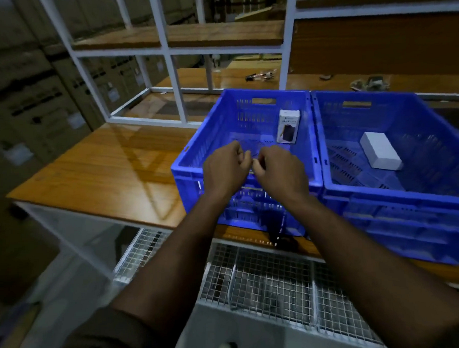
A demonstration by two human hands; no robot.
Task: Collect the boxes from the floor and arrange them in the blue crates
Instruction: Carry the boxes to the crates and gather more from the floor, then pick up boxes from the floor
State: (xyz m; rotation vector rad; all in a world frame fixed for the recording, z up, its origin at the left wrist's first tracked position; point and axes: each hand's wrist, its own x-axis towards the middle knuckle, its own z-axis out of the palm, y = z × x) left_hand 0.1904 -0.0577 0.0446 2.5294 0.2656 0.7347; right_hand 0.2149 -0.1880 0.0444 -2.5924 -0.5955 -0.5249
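Two blue crates side by side on the tabletop [105, 176]: left crate [193, 159] holds one printed box [288, 126], right crate [381, 193] one plain white box [381, 154]. Left hand [227, 168] and right hand [280, 169] both curled, fingertips meeting over the left crate; can't tell if they're pinching anything.

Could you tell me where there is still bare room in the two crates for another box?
Left crate: floor free except the printed box at the back right; both hands hover over its near edge. Right crate: free around the white box lying mid-floor.
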